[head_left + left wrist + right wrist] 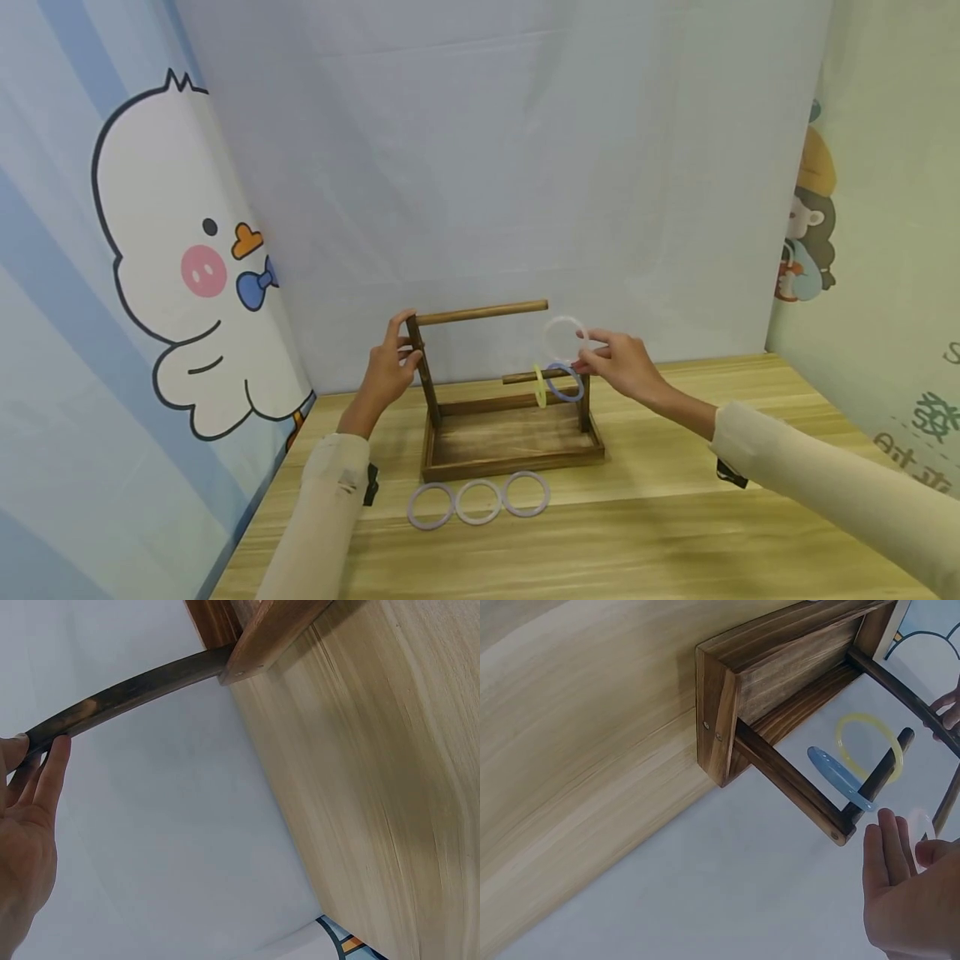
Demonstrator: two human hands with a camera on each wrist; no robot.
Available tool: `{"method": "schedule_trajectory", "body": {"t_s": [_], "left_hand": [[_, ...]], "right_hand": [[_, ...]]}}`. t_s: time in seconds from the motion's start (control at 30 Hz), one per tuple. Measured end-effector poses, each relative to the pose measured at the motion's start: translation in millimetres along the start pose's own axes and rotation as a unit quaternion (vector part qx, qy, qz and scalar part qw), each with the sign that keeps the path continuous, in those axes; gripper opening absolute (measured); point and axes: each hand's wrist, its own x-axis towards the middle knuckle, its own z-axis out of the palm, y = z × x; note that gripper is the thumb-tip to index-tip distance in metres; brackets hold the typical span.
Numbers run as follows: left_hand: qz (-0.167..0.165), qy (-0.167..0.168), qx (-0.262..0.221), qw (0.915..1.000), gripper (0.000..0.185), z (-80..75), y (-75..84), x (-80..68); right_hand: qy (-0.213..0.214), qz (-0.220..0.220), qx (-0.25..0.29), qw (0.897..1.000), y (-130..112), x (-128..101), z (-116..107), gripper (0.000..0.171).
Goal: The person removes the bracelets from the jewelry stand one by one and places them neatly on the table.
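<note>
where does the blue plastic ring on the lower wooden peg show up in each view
Head: the blue plastic ring hangs on the lower wooden peg, just right of the yellow ring, below the right hand.
Left wrist: not in it; only the left hand on the dark upright post.
Right wrist: right of centre, edge-on on the peg.
Shared landmark: the wooden stand's tray.

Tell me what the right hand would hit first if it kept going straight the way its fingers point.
Probably the free end of the upper wooden rod: the right hand, pinching a clear ring, points left toward it. Depth is uncertain.
</note>
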Motion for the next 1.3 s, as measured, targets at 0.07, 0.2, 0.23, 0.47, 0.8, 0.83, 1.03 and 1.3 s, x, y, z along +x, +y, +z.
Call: {"method": "schedule_trajectory", "body": {"t_s": [0.07, 0.2, 0.23, 0.47, 0.8, 0.83, 1.03, 1.3], "left_hand": [[0.002, 0.001, 0.001, 1.0, 0.076, 0.4, -0.5, -0.5], [0.005, 0.002, 0.005, 1.0, 0.076, 0.6, -1.3, -1.0], [0.004, 0.002, 0.006, 1.0, 0.076, 0.4, -1.2, -1.0], [0.0, 0.003, 0.005, 1.0, 0.077, -1.1, 0.1, 0.0], [0.004, 0.006, 0.003, 1.0, 0.077, -0.8, 0.8, -0.3], [0.005, 0.007, 0.004, 1.0, 0.076, -0.9, 0.8, -0.3], [0.009, 0.007, 0.004, 0.9999, 0.076, -1.5, 1.2, -0.7], [0.002, 0.002, 0.003, 1.0, 0.077, -1.1, -0.2, -0.8]], "right_hand": [[-0.004, 0.0, 0.001, 1.0, 0, -5, 0, 0.037], [-0.014, -0.002, 0.006, 1.0, 1, -15, -2, 0.038], [-0.016, -0.003, 0.009, 1.0, 1, -17, -2, 0.038], [-0.035, 0.002, 0.004, 0.999, 6, -38, -1, 0.043], [-0.057, 0.024, 0.012, 0.998, 18, -66, 4, 0.041], [-0.06, 0.027, 0.011, 0.998, 19, -68, 5, 0.041], [-0.082, 0.048, 0.04, 0.995, 28, -83, 11, 0.041], [-0.112, 0.053, 0.059, 0.991, 45, -98, 20, 0.048]]}}
